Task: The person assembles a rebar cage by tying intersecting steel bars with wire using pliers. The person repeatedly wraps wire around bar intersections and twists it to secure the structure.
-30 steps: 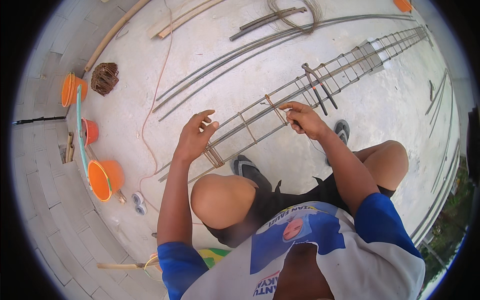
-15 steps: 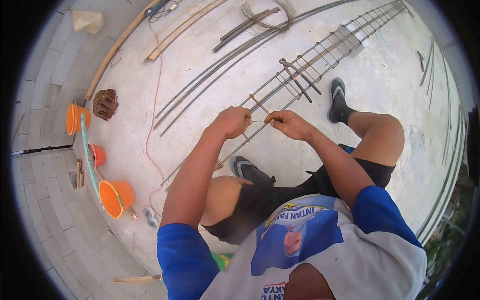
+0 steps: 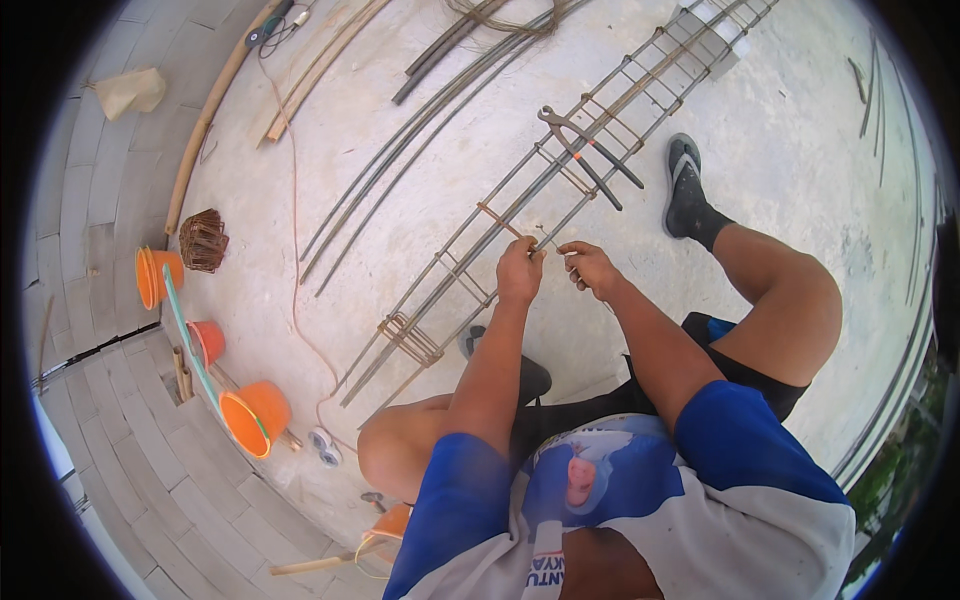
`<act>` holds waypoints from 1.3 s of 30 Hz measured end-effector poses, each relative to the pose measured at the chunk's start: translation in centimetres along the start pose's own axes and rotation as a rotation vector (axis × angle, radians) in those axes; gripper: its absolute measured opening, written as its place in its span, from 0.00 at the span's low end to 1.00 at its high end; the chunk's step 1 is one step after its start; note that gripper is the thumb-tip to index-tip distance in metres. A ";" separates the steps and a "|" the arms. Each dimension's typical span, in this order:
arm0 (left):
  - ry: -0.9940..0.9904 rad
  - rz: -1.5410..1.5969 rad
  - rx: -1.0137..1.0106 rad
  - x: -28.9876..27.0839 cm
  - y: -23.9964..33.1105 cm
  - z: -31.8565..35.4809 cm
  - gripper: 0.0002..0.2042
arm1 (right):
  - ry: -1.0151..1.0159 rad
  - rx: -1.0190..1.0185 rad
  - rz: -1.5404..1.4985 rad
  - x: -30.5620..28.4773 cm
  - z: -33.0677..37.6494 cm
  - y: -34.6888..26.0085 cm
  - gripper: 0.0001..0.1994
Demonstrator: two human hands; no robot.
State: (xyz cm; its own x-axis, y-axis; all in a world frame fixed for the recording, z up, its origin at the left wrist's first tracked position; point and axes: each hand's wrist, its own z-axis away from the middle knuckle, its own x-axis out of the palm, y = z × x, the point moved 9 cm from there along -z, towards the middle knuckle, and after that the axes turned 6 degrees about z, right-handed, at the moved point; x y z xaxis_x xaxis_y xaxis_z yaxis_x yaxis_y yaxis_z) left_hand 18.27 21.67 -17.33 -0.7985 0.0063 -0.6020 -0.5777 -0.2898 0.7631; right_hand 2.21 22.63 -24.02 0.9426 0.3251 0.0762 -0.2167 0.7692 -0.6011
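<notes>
A long rebar cage (image 3: pixel 640 84) with square stirrups slants across the floor in front of me. My left hand (image 3: pixel 521 272) is closed at the cage's near long bar, beside a rusty stirrup (image 3: pixel 497 219); what its fingers grip is hidden. Just to the right, my right hand (image 3: pixel 590 268) pinches a thin tie wire (image 3: pixel 548 240), whose end rises by the bar. A thin tail seems to trail below that hand. Pincers (image 3: pixel 578 156) with dark, orange-marked handles lie across the cage beyond my hands. Several stirrups are bunched (image 3: pixel 410 338) near the cage's lower left end.
Loose bars (image 3: pixel 385 160) and wooden strips (image 3: pixel 325 68) lie to the left. Orange buckets (image 3: pixel 256 416) and a stirrup stack (image 3: pixel 203 240) stand along the block wall (image 3: pixel 130 420). A cord (image 3: pixel 294 220) crosses the floor. A pale block (image 3: pixel 708 45) sits under the far cage.
My hands no longer stretch the wire between them; the left has moved right and down, the right slightly down. The view has shifted, showing more of the cage's near end.
</notes>
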 end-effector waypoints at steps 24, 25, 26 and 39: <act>0.193 0.286 -0.108 -2.9 0.5 -0.3 0.11 | 0.189 -0.441 0.377 2.8 -0.8 -2.7 0.17; 0.217 0.267 -0.071 -3.1 0.6 -0.3 0.12 | 0.141 -0.429 0.305 3.1 -0.6 -2.5 0.18; 0.201 0.296 -0.129 -2.9 -0.2 -0.4 0.12 | 0.094 -0.416 0.233 3.4 -0.5 -2.4 0.18; 0.123 -0.073 -0.047 -8.7 -2.8 -7.9 0.21 | -0.085 -0.266 -0.022 4.3 -0.1 -2.8 0.16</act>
State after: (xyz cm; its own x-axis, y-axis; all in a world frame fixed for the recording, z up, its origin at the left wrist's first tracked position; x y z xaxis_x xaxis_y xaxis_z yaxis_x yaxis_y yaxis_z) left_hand 28.16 14.85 -16.05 -0.7262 -0.0869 -0.6820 -0.6227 -0.3372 0.7060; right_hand 6.95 21.77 -22.10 0.9192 0.3637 0.1510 -0.1117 0.6086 -0.7856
